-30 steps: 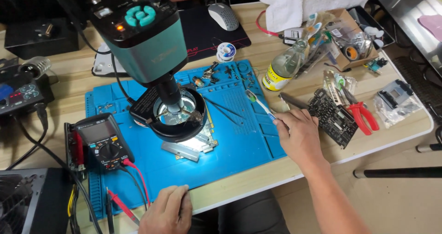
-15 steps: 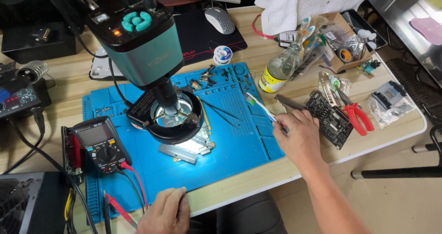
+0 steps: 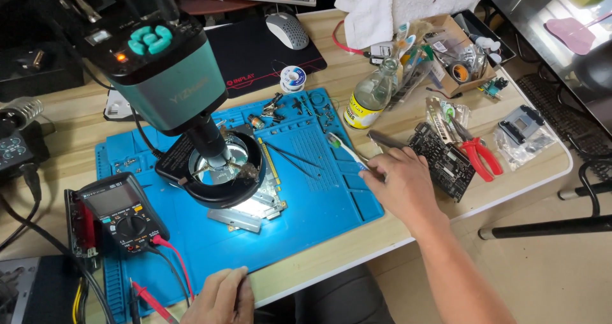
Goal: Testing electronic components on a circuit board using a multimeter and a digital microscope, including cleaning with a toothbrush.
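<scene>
**Blue mat workbench: 2 hands, brush in the right**

Blue work mat: lies under and between both hands, on a pale wooden table.

Right hand: fingers closed around the handle of a toothbrush, resting at the mat's right edge. The brush points up and left from the hand, its bristle end over the mat.

Left hand: at the near edge of the table, fingers curled down onto the mat's front edge; whether it grips anything cannot be told.

Multimeter: dark, just left of and above the left hand, with 1 red lead running down past it.

Microscope: teal head with a lit ring light, above the left hand and well left of the right; a circuit board sits lit beneath it.

Glass bottle: yellow label, above the right hand.

Black circuit board: just right of the right hand, touching or nearly so.

Red-handled cutters: right of that board.
</scene>
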